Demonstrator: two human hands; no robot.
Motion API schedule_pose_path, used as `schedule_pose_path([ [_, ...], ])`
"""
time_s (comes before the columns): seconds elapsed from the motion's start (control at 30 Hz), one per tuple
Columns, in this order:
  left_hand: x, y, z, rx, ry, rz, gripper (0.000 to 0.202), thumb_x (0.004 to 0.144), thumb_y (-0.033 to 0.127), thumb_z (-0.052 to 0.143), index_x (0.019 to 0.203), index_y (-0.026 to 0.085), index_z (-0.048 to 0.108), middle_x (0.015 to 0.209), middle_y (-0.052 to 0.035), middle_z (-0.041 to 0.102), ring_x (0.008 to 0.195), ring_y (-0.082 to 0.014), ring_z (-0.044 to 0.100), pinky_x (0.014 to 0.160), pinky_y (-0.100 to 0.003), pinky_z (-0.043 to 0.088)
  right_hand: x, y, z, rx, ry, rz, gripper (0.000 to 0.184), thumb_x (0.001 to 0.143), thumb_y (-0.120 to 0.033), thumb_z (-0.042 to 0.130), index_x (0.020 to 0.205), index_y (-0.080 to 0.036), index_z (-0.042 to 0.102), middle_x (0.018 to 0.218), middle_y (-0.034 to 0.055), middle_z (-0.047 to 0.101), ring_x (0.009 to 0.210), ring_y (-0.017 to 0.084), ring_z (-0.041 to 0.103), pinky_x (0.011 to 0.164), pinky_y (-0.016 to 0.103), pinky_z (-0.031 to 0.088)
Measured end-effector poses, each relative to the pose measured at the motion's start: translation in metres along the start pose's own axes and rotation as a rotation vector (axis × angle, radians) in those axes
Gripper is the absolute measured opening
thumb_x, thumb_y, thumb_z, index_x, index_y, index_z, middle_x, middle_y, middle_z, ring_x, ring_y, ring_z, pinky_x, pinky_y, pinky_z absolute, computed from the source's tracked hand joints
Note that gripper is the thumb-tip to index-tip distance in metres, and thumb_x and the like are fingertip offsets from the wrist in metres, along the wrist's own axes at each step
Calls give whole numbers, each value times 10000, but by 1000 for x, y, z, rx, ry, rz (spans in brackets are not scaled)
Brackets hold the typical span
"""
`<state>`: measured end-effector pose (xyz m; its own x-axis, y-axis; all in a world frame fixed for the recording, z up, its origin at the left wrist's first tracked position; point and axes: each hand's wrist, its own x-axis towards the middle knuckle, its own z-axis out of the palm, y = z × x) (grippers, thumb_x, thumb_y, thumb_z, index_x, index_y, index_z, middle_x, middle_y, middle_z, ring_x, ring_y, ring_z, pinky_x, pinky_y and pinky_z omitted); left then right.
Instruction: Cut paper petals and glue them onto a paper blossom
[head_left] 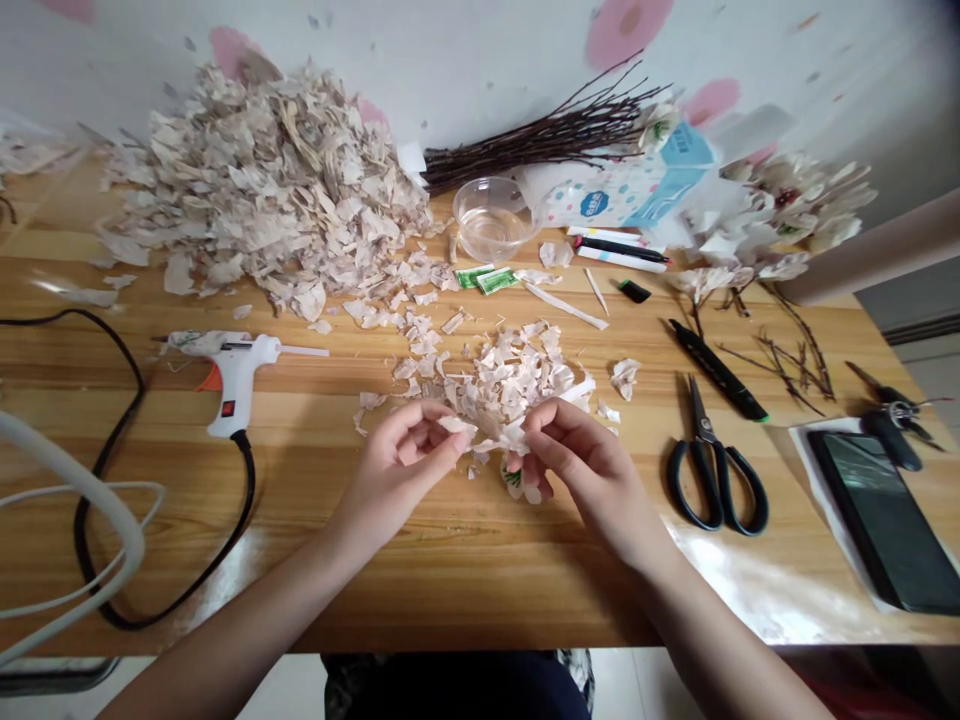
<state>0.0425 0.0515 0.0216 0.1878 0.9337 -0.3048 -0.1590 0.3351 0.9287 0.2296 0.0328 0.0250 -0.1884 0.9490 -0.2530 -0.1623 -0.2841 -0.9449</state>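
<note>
Near the front middle of the table, my left hand point(411, 455) is closed in a pinch on a thin, pale, petal-like piece point(454, 425). Facing it, my right hand point(589, 465) pinches another whitish flake point(513, 437) between thumb and forefinger. Whether the two pieces are joined, I cannot tell. Below the right fingers shows part of a white flower point(513, 480) with a green centre; the fingers partly hide it. Just beyond both hands lies a small heap of cream scraps point(517, 375).
A large pile of dry pale flakes point(277, 190) stands at the back left, a glue gun point(244, 365) at left with its black cord. Behind are a clear bowl point(495, 225) and dark twigs point(532, 140). Scissors point(709, 470), a marker point(718, 370) and a phone point(885, 510) lie right.
</note>
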Motion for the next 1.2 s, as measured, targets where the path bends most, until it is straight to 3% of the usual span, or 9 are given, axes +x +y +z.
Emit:
schedule_pose_path([
  [0.17,3,-3,-3,107,67,44,133,768,248,714,869,186,655,843,2,664,793,-125,615,706,-202,494,1,1,-1,21,24,-10,194,906,-349,627,805,-205,547,668,-14,663,491,71,485,443,151,396],
  [0.47,5,-11,-7,341,66,116,193,843,255,639,1022,183,642,850,-13,622,741,-138,576,700,-247,477,2,-2,-1,-20,43,-38,190,918,-357,610,819,-203,558,665,-7,632,496,92,483,437,189,394],
  [0.57,4,-13,-8,448,59,145,226,865,208,598,1089,204,629,956,-29,652,761,-136,585,755,-266,476,3,2,-4,-180,119,-118,167,937,-340,576,832,-211,558,685,-10,613,528,105,505,463,209,398],
  [0.67,2,-15,-8,545,29,188,295,867,141,559,1145,229,604,1143,-51,637,802,-135,587,743,-263,472,5,9,-7,-490,253,-248,75,955,-283,534,960,-227,584,831,19,640,723,148,591,607,252,461],
  [0.77,1,-15,-7,568,45,263,333,860,97,526,1152,238,599,1274,-67,562,847,-138,593,716,-253,476,8,7,-9,-747,287,-324,176,966,-236,489,1128,-232,558,1005,59,637,824,176,601,670,291,480],
  [0.83,0,-13,-6,562,79,300,300,864,87,502,1106,225,613,1265,-73,549,924,-158,592,728,-255,475,13,-2,-7,-842,221,-381,201,962,-205,480,1148,-222,553,1027,71,624,810,179,596,663,296,483],
  [0.93,-2,-9,-4,535,112,326,233,874,82,481,1012,208,621,1117,-62,596,952,-173,579,735,-261,460,38,-25,5,-936,14,-523,145,939,-158,503,1035,-198,604,965,68,627,806,183,600,693,301,487],
  [1.07,-7,-9,-2,499,90,349,213,869,57,456,924,203,601,946,-28,622,869,-165,581,727,-266,442,108,-45,45,-1034,-231,-636,137,894,-81,540,962,-143,641,958,81,660,840,196,618,756,306,485],
  [1.2,-6,-12,-3,507,82,355,244,839,25,441,872,202,605,881,-11,631,790,-156,571,682,-260,429,184,-39,98,-1283,-455,-756,267,869,17,480,1041,-101,647,1079,132,653,1021,241,589,880,328,444],
])
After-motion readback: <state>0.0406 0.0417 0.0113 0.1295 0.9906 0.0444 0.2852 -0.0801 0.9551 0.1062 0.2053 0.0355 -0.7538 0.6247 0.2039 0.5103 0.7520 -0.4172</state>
